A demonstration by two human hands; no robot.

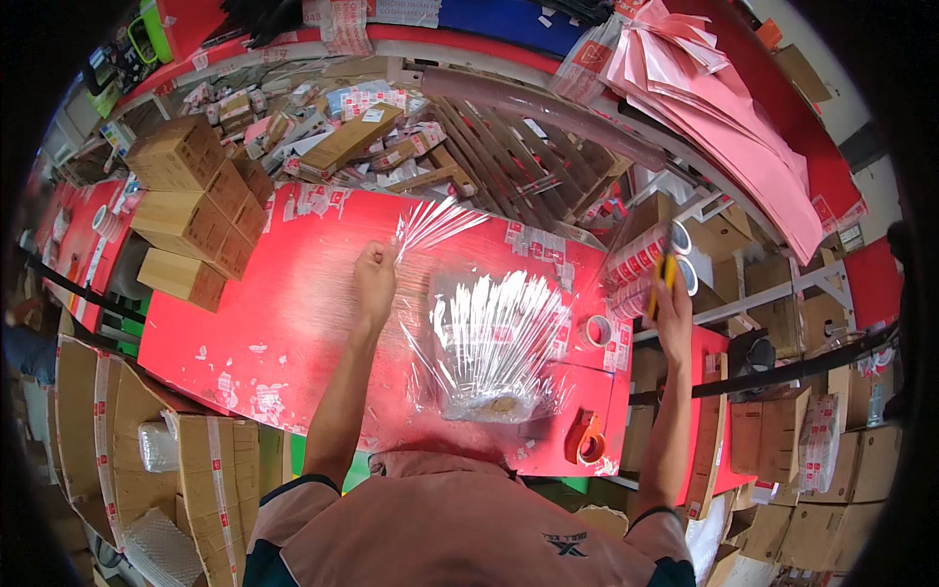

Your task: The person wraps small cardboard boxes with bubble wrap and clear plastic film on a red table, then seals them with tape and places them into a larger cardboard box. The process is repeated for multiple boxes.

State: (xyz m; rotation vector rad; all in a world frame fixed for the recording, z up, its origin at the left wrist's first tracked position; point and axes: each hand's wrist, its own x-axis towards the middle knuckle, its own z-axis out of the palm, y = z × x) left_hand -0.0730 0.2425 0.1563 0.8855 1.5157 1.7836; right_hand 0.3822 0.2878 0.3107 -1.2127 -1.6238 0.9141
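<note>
My left hand [375, 279] is closed on the edge of a clear plastic film [433, 227], which gleams in bright streaks beyond the fingers. In my right hand [673, 315], out at the table's right side, is a yellow utility knife [664, 279], blurred at its tip. Between the two hands lies a package under clear plastic [502, 337] on the red table [293, 323]. Glare on the plastic hides most of what is inside. An orange tape dispenser [585, 438] and a roll of tape [596, 332] sit to the package's right.
Cardboard boxes [194, 205] are stacked at the table's left corner. A long film roll [543, 117] spans the far side, before a wooden pallet [513, 154] and a heap of parcels [352, 139]. Pink sheets [719, 125] hang at upper right. Tape rolls [638, 257] stand near my right hand.
</note>
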